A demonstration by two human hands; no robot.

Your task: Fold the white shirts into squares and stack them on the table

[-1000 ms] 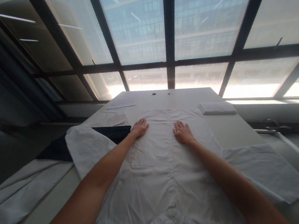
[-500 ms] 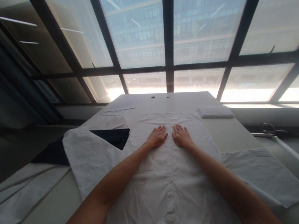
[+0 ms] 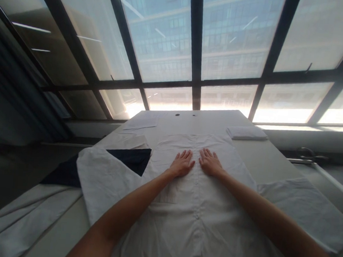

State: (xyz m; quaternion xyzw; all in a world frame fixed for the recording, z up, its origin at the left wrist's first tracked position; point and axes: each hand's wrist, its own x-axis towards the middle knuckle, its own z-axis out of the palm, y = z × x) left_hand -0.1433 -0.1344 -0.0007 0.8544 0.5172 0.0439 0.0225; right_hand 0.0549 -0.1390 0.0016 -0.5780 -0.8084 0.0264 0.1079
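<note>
A white button-front shirt (image 3: 178, 217) lies spread on the white table (image 3: 202, 123), its button placket running up the middle. My left hand (image 3: 182, 163) rests flat on the cloth just left of the placket, fingers stretched out toward the far end. On the other side of the placket, my right hand (image 3: 210, 162) presses flat in the same way. Neither hand grips anything. One sleeve (image 3: 107, 179) spreads out to the left, over a dark navy cloth (image 3: 134, 159). The other sleeve (image 3: 305, 208) lies out to the right. Wrinkles show in the near part.
Sheets of paper (image 3: 142, 122) lie at the table's far left, and a folded white cloth (image 3: 246, 132) at the far right. More white fabric (image 3: 22, 215) drapes at the near left. Beyond the table stand tall windows (image 3: 164, 32), with a dark curtain (image 3: 19, 83) at the left.
Both hands appear slightly lower in the view, still flat on the shirt. The whole scene has shifted a little down as the head moved.
</note>
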